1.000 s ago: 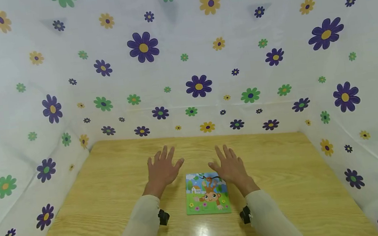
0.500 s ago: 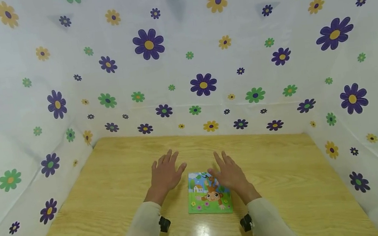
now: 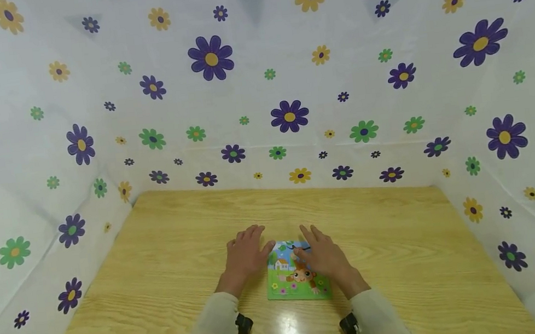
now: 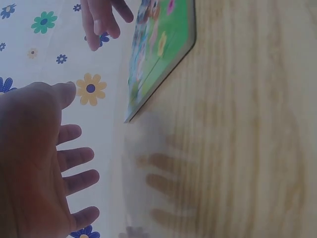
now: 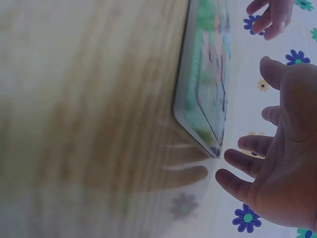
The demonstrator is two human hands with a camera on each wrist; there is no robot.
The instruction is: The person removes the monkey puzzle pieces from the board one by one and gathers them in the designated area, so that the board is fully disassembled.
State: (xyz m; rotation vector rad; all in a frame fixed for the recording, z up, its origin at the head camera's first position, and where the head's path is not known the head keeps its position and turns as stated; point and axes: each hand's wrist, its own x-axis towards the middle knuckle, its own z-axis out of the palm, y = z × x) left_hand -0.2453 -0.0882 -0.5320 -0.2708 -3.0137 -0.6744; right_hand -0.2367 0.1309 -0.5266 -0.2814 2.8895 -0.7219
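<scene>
A square picture puzzle (image 3: 286, 291) with a cartoon monkey, a small house and flowers lies flat on the wooden table. My left hand (image 3: 245, 257) is above the table at the puzzle's upper left edge, fingers spread and relaxed. My right hand (image 3: 326, 256) overlaps the puzzle's upper right part in the head view and hides some of it. Both wrist views show a gap between the hands and the tabletop. In the left wrist view, the left hand (image 4: 39, 163) faces the puzzle (image 4: 163, 44) with bent, loose fingers. The right hand (image 5: 282, 153) holds nothing either.
The wooden table (image 3: 167, 244) extends around the puzzle on all sides. A white flower-printed sheet (image 3: 249, 97) encloses its back, left and right. Black wrist cameras sit on the cream sleeves (image 3: 211, 327), and light glares off the table's front.
My left hand has moved inward and nearer, up to the puzzle's left edge. My right hand has come slightly nearer, covering more of the picture. The head view has shifted a little.
</scene>
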